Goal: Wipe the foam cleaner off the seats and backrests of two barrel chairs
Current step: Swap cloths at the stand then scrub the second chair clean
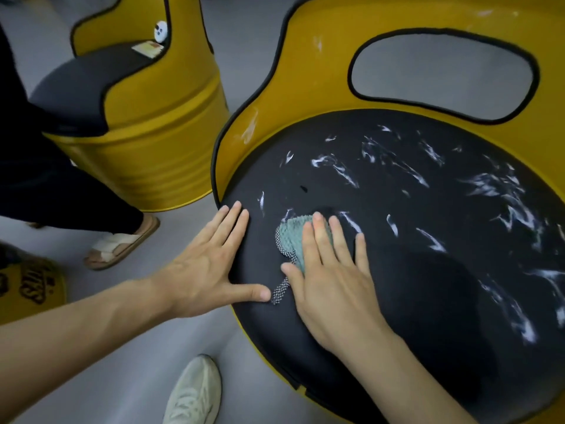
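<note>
Where the view lies nearest the camera, a white sneaker (195, 390) is seen on the grey floor (122, 347). Just beyond it, the right hand (330, 270) is laid flat, fingers straight and slightly apart, pressing a green cloth (290, 237) with a checked edge onto the black seat (428, 286) of the near barrel chair (235, 154). The left hand (208, 264) is spread flat on the seat's left rim, with nothing gripped. Over the seat's middle and right, white foam streaks (504, 191) are scattered, and a few are smeared on the yellow backrest (336, 71) behind. Farther left, a second barrel chair (146, 133) is seen, with another person's sandalled foot (122, 243) beside it.
</note>
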Action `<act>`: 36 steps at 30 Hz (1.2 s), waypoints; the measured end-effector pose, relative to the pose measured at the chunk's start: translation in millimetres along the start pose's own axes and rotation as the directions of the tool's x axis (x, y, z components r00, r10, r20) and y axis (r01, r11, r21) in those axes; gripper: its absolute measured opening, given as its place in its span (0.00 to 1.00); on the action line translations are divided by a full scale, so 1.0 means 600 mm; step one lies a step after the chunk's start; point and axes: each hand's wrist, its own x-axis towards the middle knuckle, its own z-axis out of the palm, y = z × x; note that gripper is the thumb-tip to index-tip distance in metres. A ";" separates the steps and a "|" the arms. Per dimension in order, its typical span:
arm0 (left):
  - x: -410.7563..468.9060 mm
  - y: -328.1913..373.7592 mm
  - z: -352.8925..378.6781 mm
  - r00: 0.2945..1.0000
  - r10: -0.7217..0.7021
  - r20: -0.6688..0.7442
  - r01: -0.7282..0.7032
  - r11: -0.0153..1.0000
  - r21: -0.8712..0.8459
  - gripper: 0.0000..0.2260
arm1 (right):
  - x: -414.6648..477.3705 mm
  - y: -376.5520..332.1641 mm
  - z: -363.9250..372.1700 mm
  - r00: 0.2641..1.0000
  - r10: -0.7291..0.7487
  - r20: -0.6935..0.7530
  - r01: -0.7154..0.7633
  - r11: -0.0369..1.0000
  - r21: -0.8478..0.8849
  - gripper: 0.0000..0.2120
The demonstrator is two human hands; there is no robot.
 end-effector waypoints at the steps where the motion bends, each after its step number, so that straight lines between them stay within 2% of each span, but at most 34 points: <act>1: 0.001 -0.006 0.007 0.999 0.013 -0.033 -0.014 1.000 -0.023 0.61 | 0.004 -0.006 0.002 1.000 0.011 -0.008 -0.011 1.000 0.011 0.33; 7: 0.009 -0.021 0.027 0.990 0.055 -0.126 -0.071 0.989 -0.128 0.61 | -0.064 -0.016 0.016 0.996 0.010 -0.087 -0.012 1.000 -0.017 0.33; 13: 0.028 -0.030 0.040 0.985 0.045 -0.168 -0.068 0.989 -0.131 0.64 | 0.054 -0.016 0.017 0.990 0.127 -0.063 -0.135 0.980 -0.146 0.30; 16: 0.031 -0.031 0.037 0.986 0.034 -0.163 -0.058 0.988 -0.143 0.64 | 0.046 -0.028 0.022 0.983 0.176 -0.052 -0.182 0.972 -0.149 0.31; 21: 0.031 -0.035 0.033 0.985 0.063 -0.161 -0.089 0.983 -0.162 0.63 | -0.038 -0.024 0.019 0.990 0.113 -0.079 -0.126 0.973 -0.193 0.33; 24: 0.032 -0.035 0.036 0.982 0.059 -0.180 -0.093 0.978 -0.187 0.62 | -0.011 -0.014 0.006 0.996 0.087 -0.004 -0.086 0.974 -0.212 0.34; 29: 0.033 -0.033 0.046 0.973 0.062 -0.220 -0.112 0.969 -0.222 0.61 | 0.041 -0.021 0.002 0.987 0.142 0.070 -0.130 0.980 -0.151 0.34; 36: 0.031 -0.034 0.050 0.965 0.052 -0.258 -0.119 0.961 -0.248 0.57 | -0.065 -0.006 0.002 0.997 0.066 0.036 -0.056 0.973 -0.225 0.44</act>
